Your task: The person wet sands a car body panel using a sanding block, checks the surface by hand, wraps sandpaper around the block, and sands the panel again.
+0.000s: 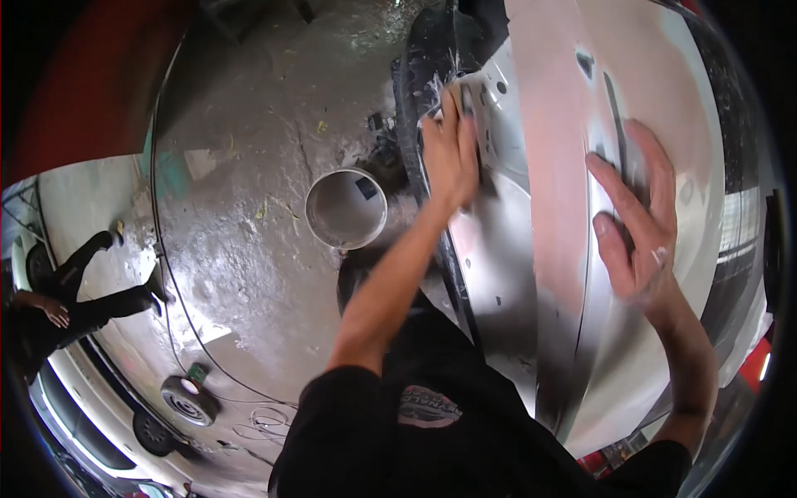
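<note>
My left hand (452, 158) presses against the inner edge of a car body, beside a black plastic trim (413, 91) with white scuffs. Its fingers are bent together over a small greyish piece that I cannot make out. Spread fingers of my right hand (639, 220) rest flat on the outer body panel (560, 166), which has pinkish filler patches and bare grey spots. White dust marks the back of that hand. A slot and a small dark opening show in the panel above its fingertips.
A round bucket (347, 209) with a dark block inside stands on the wet-looking floor (249, 274). A hose (160, 207) runs across the floor to a loose wheel (189, 401). On the left, a person (70, 311) in dark trousers is near a white car (91, 415).
</note>
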`<state>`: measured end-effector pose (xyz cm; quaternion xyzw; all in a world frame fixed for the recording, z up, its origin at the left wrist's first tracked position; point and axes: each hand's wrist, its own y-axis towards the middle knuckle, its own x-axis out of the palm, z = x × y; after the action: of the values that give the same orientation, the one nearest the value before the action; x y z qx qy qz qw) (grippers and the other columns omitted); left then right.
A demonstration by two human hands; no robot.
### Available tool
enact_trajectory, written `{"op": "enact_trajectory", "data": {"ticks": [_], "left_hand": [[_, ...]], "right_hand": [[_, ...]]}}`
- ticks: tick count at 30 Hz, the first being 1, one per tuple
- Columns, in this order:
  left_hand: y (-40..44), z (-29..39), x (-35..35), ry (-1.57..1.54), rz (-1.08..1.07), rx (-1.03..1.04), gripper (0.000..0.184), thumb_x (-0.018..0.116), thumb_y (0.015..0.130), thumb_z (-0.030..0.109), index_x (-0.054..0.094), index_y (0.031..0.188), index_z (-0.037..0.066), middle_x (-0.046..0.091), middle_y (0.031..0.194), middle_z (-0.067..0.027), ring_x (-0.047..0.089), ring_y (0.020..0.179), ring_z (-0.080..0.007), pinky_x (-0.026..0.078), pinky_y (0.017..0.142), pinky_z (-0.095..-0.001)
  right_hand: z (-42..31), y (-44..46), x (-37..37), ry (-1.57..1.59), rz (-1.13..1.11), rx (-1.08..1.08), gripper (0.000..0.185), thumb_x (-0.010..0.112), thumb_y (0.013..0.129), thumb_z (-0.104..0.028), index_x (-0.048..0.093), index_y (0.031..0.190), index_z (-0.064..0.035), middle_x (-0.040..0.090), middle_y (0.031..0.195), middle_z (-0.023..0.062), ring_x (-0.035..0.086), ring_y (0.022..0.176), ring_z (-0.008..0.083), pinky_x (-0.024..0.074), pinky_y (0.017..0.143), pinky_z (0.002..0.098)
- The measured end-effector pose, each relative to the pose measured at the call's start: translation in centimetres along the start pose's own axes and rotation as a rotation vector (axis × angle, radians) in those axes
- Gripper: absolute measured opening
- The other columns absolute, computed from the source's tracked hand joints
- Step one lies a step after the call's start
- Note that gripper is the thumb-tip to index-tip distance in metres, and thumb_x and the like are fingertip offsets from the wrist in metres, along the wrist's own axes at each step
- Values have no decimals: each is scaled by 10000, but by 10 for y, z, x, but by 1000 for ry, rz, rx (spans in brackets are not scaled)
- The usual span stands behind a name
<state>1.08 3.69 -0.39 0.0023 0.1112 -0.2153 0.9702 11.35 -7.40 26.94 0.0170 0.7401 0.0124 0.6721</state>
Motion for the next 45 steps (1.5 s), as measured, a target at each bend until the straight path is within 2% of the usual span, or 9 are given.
{"op": "enact_trajectory", "data": {"ticks": [11,16,18,20,21,23,25,37,45], "left_hand": [[118,-47,-6,-44,42,-54,566,483,1035,402,458,1554,178,598,1195,-310,563,1139,-450,415,1057,-489],[22,-110,-77,-173,181,-241,564,489,1056,374,434,1565,137,553,1429,-277,505,1333,-439,393,1124,-487],[-39,-168,-91,-189,161,-382,556,491,1060,362,477,1527,60,572,1425,-269,503,1357,-426,380,1138,-464],[-97,-212,-108,-271,134,-490,559,502,1060,354,498,1494,0,567,1441,-274,518,1357,-402,382,1135,-430],[-121,-218,-116,-220,127,-552,559,507,1060,347,502,1486,-14,576,1430,-270,535,1340,-387,386,1130,-415],[-158,-223,-131,-184,108,-641,557,512,1061,341,504,1481,-26,591,1410,-261,555,1321,-367,391,1122,-398],[-180,-226,-140,-218,88,-690,555,513,1065,341,501,1485,-21,603,1393,-252,559,1316,-354,396,1116,-395],[-216,-290,-246,-341,314,-852,601,518,1077,381,476,1504,-41,589,1422,-204,552,1304,-268,394,1124,-355],[-215,-336,-291,-308,483,-904,644,535,1054,437,509,1466,-57,637,1322,-146,576,1198,-234,418,1063,-360]], "right_hand": [[6,-1,3,-60,-24,-20,535,527,836,-123,670,1323,45,419,1508,329,422,1409,475,337,1178,539],[-13,6,-2,-280,-134,-43,498,567,865,-96,643,1339,40,430,1528,278,405,1422,482,333,1177,548],[-32,14,11,-263,-285,87,474,511,958,-146,618,1400,-15,427,1559,233,398,1455,430,303,1209,524],[-45,26,41,-174,-389,-104,480,544,1017,-198,556,1488,-106,415,1594,183,367,1503,359,264,1248,488],[-98,56,48,-288,-772,93,549,565,1021,-289,500,1514,-56,385,1617,186,294,1539,355,203,1272,499],[-102,53,116,-497,-928,-235,666,539,1028,-430,451,1533,-5,341,1651,180,210,1571,343,127,1285,516],[-87,54,168,-714,-1056,-251,821,477,1015,-572,382,1559,35,301,1678,171,162,1589,317,54,1288,518],[46,233,235,-1105,-827,-69,822,355,1045,-619,334,1600,-13,280,1692,160,196,1585,308,100,1278,522],[20,177,241,-958,-882,-134,864,374,1038,-622,291,1603,26,248,1690,212,159,1590,336,76,1287,504]]}}
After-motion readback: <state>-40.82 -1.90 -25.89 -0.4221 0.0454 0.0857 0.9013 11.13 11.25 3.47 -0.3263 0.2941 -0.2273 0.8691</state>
